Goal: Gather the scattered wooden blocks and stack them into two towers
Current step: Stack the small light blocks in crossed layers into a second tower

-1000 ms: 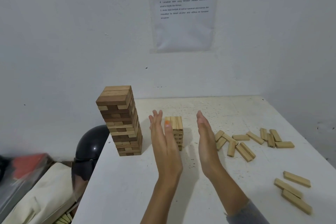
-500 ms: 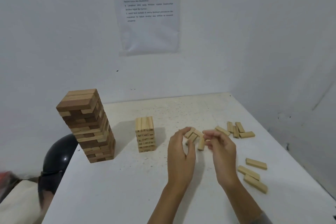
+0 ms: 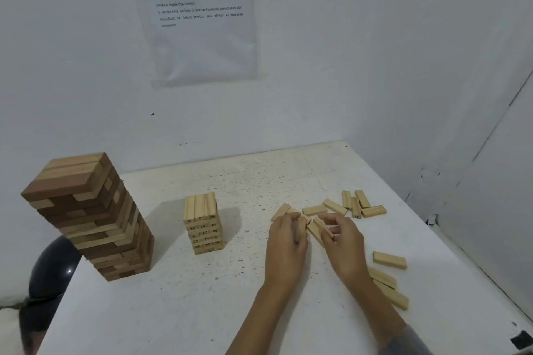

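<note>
Gathering step. Left hand (image 3: 285,242) and right hand (image 3: 343,245) both curl round loose blocks (image 3: 313,229) lying right of the short tower (image 3: 203,225). Advice: square 3 blocks side by side before lifting, then lower them crosswise, clear of the tall tower (image 3: 86,216).
</note>
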`<act>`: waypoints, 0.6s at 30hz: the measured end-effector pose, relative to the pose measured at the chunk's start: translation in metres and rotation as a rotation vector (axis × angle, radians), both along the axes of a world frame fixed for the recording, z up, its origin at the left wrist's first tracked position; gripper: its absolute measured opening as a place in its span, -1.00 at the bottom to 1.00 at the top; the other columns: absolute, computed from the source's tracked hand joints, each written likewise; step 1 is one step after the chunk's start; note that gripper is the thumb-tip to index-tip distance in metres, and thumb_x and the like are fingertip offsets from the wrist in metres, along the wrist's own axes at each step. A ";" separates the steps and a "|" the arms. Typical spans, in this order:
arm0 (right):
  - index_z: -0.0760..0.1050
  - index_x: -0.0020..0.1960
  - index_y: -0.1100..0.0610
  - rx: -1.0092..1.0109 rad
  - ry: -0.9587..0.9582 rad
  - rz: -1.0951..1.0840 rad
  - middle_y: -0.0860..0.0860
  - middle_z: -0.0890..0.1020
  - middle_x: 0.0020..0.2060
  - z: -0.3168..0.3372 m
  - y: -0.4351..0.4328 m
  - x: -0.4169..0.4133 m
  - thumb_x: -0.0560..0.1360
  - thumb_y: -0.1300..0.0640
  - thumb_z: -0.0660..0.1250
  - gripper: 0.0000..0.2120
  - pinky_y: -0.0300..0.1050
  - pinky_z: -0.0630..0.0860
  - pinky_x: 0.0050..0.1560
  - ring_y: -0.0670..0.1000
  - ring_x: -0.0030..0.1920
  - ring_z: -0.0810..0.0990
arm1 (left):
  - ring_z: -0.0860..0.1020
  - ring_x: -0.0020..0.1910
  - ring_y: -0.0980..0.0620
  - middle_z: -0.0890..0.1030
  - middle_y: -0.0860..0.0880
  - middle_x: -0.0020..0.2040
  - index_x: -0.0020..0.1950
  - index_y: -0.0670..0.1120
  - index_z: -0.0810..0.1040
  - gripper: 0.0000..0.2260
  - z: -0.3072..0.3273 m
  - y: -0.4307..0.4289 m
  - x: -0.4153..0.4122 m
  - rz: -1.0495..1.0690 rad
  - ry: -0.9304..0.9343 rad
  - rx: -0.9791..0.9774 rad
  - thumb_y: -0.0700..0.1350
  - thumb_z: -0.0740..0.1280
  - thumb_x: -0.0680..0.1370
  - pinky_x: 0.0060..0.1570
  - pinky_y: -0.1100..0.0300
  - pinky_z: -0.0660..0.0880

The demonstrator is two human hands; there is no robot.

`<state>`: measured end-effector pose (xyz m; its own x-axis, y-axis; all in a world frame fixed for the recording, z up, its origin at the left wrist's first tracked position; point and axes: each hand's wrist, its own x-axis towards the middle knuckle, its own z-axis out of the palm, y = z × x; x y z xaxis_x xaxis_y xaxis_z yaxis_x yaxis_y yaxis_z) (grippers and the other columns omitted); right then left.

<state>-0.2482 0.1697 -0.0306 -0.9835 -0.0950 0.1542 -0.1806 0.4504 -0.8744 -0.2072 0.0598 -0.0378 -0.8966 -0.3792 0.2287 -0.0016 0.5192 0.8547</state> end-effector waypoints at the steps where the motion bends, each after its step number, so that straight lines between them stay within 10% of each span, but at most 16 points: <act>1: 0.57 0.10 0.15 -0.001 0.006 -0.003 0.03 0.59 -0.01 -0.001 0.000 -0.002 0.51 0.39 0.31 -0.77 -0.45 0.42 -0.13 -0.19 -0.12 0.50 | 0.47 0.13 0.12 0.56 0.08 0.06 0.15 -0.03 0.53 -0.85 -0.001 -0.001 -0.002 0.001 0.001 -0.007 -0.04 0.25 0.62 0.13 0.18 0.45; 11: 0.45 0.20 0.03 -0.162 0.051 -0.035 0.11 0.54 -0.10 -0.002 0.010 -0.012 0.55 0.30 0.26 -0.72 -0.37 0.47 -0.24 -0.13 -0.30 0.50 | 0.47 0.12 0.04 0.48 0.00 0.14 0.35 -0.02 0.42 -0.66 -0.001 -0.001 -0.005 0.028 0.015 -0.002 -0.13 0.31 0.58 0.13 0.12 0.48; 18: 0.52 -0.12 -0.02 -0.157 -0.042 -0.043 0.10 0.47 -0.08 0.006 0.017 -0.031 0.57 0.19 0.03 -0.69 -0.29 0.33 -0.22 -0.17 -0.26 0.45 | 0.40 0.09 0.12 0.37 0.05 0.09 0.26 0.00 0.49 -0.70 0.009 0.006 -0.011 -0.099 -0.020 0.020 -0.21 0.33 0.55 0.07 0.21 0.43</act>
<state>-0.2794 0.1872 -0.0243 -0.9919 -0.0308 0.1229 -0.1264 0.3138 -0.9410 -0.2185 0.0657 -0.0286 -0.9342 -0.2927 0.2040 0.0321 0.5004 0.8652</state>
